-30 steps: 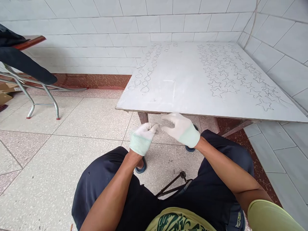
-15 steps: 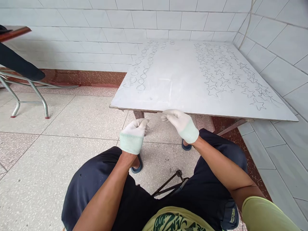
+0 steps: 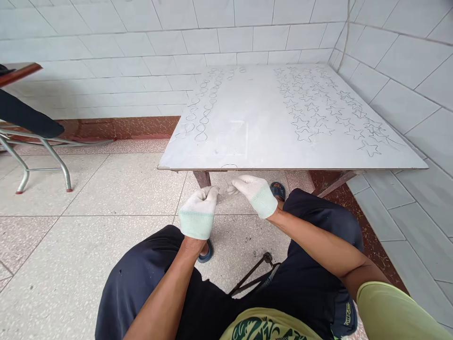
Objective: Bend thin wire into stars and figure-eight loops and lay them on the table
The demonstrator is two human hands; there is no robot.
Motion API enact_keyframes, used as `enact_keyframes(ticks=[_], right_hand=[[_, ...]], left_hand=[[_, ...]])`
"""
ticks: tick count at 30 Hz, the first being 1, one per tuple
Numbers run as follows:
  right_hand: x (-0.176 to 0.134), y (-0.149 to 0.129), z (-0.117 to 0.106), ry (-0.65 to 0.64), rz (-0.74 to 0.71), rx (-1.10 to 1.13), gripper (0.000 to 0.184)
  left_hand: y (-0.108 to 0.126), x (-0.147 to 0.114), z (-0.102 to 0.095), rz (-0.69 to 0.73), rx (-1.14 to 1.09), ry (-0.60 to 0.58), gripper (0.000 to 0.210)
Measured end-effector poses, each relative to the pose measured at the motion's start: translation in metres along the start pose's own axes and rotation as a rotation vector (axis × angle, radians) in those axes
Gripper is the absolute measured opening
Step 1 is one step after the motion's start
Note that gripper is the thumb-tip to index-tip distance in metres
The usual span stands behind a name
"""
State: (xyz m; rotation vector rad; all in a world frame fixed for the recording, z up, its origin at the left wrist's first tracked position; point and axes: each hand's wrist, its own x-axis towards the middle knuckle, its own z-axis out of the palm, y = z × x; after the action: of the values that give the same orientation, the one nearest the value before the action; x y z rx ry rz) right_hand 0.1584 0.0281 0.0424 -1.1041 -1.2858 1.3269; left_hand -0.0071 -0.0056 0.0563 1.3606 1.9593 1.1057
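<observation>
My left hand (image 3: 200, 208), in a white glove with a pale green cuff, is closed in a pinch near the table's front edge. My right hand (image 3: 255, 192), gloved the same way, is also pinched, a short gap to the right. Between and above the two hands a thin dark wire (image 3: 229, 165) arches in front of the board's edge. Its lower ends run toward the fingertips and are hard to make out. Several wire stars (image 3: 302, 135) lie on the right of the white tabletop (image 3: 258, 108). Looped wire figure-eights (image 3: 201, 134) lie in rows on its left.
Tiled walls (image 3: 198, 40) stand behind and to the right of the table. At far left is a metal-legged stool (image 3: 63, 165) with a dark-clothed leg (image 3: 30, 113) over it. A folding metal frame (image 3: 253, 274) sits between my knees on the speckled floor (image 3: 106, 193).
The hands have come closer together, the right one moving left and slightly down. A curved piece of wire now shows above them. The view has tilted up slightly.
</observation>
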Motion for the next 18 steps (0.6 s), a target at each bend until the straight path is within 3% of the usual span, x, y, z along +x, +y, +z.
enact_keyframes(ticks=[3, 7, 13, 18], right_hand=[[0.000, -0.002, -0.003, 0.076, -0.045, -0.121, 0.027], [-0.001, -0.002, -0.002, 0.083, -0.084, -0.160, 0.029], [-0.003, 0.002, -0.007, -0.158, -0.155, 0.228, 0.027], [0.009, 0.018, -0.007, -0.351, -0.071, 0.627, 0.039]], left_hand=[[0.001, -0.006, 0.000, -0.024, 0.012, -0.036, 0.037], [0.001, -0.015, 0.004, -0.090, -0.039, -0.047, 0.038], [-0.011, -0.018, 0.008, -0.120, -0.208, -0.044, 0.034], [-0.014, -0.017, 0.007, -0.090, -0.245, -0.002, 0.033]])
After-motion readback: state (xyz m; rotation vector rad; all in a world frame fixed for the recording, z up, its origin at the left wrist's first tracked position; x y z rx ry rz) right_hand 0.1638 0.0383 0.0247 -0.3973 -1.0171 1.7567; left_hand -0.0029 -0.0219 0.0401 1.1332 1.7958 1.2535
